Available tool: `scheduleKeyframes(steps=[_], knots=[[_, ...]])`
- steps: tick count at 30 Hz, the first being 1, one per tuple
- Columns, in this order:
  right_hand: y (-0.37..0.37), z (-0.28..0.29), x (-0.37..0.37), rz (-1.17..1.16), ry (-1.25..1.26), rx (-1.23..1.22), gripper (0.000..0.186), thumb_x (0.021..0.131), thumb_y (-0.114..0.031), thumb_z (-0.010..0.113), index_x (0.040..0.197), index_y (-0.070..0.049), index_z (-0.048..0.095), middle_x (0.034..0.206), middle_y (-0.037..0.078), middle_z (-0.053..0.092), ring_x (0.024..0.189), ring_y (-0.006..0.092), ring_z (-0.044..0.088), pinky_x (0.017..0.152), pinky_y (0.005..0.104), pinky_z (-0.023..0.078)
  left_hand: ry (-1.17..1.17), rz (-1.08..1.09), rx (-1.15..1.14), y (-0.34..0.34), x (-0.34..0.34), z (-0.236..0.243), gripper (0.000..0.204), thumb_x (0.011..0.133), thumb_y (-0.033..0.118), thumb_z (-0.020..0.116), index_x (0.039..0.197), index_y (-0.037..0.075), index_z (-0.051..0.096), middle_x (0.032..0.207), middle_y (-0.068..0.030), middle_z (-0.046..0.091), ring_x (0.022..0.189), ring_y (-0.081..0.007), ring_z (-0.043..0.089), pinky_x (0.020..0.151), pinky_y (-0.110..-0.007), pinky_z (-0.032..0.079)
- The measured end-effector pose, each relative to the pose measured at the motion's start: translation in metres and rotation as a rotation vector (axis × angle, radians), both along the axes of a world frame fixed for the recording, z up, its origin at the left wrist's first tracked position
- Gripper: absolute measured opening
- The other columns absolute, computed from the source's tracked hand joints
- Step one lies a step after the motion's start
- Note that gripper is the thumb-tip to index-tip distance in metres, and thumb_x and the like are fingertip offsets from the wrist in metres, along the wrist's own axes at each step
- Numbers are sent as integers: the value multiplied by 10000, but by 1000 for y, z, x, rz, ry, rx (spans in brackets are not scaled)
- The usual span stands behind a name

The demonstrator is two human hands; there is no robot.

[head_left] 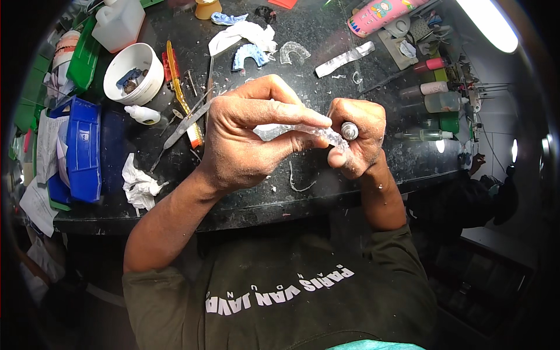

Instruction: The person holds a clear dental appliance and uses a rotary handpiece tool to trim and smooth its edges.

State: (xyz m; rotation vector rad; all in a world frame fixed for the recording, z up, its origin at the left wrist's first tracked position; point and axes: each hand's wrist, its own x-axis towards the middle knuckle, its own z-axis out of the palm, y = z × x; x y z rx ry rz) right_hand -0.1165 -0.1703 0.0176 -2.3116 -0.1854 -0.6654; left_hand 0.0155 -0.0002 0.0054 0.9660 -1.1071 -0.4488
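My left hand (251,134) pinches a clear plastic dental tray (297,129) over the middle of the bench. My right hand (361,137) is wrapped round a metal rotary handpiece (349,129), beside the tray's frayed, crumbly end, with the thumb close to that end. Beyond my hands lie a blue dental model (249,55), another clear tray (293,53) and a crumpled white cloth (239,38). Metal hand tools (181,131) lie left of my left hand. A thin trimmed strip (297,186) is below the tray.
A white tub (133,61), small bottle (142,114), blue bin (84,151) and crumpled paper (140,184) sit left. A pink canister (379,14) and several bottles (441,102) stand right. The dark bench's front edge (280,219) is before me; other people (496,195) are at the edges.
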Motion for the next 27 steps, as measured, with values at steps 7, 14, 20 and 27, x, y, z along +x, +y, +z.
scheduleKeyframes(steps=[7, 14, 20, 27], knots=[[0, -2, -1, 69, 18, 33, 678, 768, -689, 627, 618, -46, 472, 526, 18, 405, 426, 147, 425, 413, 282, 303, 64, -59, 3, -1, -3, 1, 315, 654, -111, 786, 938, 19, 748, 847, -50, 609, 793, -129, 599, 686, -241, 512], [1, 0, 0, 104, 48, 57, 646, 704, -666, 728, 612, -73, 488, 516, 43, 403, 418, 202, 426, 411, 315, 332, 81, -69, 18, 0, -4, 1, 328, 641, -125, 782, 933, 21, 749, 839, -45, 605, 793, -131, 598, 708, -257, 519], [0, -1, -1, 108, 32, 60, 609, 708, -604, 760, 594, -75, 480, 506, 37, 393, 410, 192, 413, 402, 310, 312, 99, -64, 30, 0, -4, 1, 313, 654, -111, 786, 935, 21, 749, 834, -40, 599, 791, -124, 592, 703, -254, 518], [1, 0, 0, 100, 8, 38, 548, 735, -521, 766, 583, -80, 478, 495, 32, 388, 404, 190, 408, 400, 309, 306, 51, -38, 31, 0, -3, -1, 298, 670, -95, 791, 944, 13, 745, 858, -51, 607, 800, -122, 597, 706, -246, 539]])
